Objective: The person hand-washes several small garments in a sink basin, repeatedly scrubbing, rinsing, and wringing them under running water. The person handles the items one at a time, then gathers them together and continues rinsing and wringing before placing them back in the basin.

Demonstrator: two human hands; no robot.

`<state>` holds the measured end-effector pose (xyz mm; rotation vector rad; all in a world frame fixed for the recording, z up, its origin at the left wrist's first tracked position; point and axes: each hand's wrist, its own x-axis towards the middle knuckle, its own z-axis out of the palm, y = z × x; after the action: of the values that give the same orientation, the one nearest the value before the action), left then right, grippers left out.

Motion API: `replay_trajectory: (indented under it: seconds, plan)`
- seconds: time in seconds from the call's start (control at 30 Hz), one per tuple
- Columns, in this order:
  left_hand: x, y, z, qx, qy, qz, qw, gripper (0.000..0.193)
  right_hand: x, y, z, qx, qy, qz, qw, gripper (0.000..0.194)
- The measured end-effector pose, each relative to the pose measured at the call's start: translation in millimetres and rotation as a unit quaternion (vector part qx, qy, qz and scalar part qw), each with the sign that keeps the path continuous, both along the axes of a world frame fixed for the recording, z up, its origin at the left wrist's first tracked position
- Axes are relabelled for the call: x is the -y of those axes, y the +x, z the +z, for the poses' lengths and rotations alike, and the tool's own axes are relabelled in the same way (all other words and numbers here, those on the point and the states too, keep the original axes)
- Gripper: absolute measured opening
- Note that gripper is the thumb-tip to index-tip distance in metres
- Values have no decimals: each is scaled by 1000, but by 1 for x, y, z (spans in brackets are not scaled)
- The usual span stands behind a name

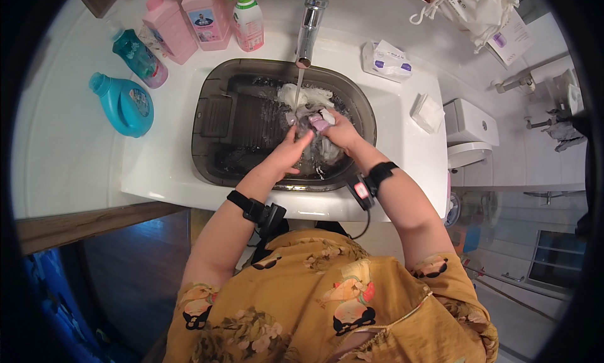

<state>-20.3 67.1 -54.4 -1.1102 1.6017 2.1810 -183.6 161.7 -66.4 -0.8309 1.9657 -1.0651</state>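
Note:
Water runs from the chrome faucet [309, 28] into a dark translucent washbasin [207, 167] with a ribbed washboard [257, 122] moulded inside. My right hand [342, 132] grips a pale purple and white cloth [321, 121] close to the falling stream. To its left, my left hand [293, 150] is over the water with its fingers apart, its fingertips close to the wet fabric; I see nothing gripped in it. A whitish wet cloth [306, 96] lies in the water behind my hands. More pale fabric [329, 148] floats below my right hand, partly blurred by splashing.
The washbasin stands in a white sink [155, 174]. At the back left are a blue jug [125, 106], a teal bottle [139, 56], pink bottles [170, 30] and a spray bottle [247, 25]. Tissue packs [387, 61] and folded white tissues [427, 113] lie right.

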Motion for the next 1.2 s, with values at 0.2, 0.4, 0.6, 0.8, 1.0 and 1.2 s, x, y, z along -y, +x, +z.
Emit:
replay_trajectory:
  seconds: [0.2,0.4,0.6,0.8,1.0,1.2]
  plan:
    - [-3,-13,30,-227,319,214,895,77,-16,46,92,45,-177,29,983,76]
    - [-9,-24,25,-368,438,187,799,52,-22,103,112,-292,-205,59,932,66]
    - [-22,-39,24,-318,192,287,883,40,-5,94,89,-256,-227,-105,934,30]
    - [-17,-29,32,-142,-291,124,938,46,-9,50,51,-146,-169,-126,967,30]
    - [-8,2,25,-18,-573,-119,811,60,-34,5,23,-279,59,-109,952,51]
    - [-2,21,-2,27,-457,-322,829,87,-25,35,2,-322,271,255,871,97]
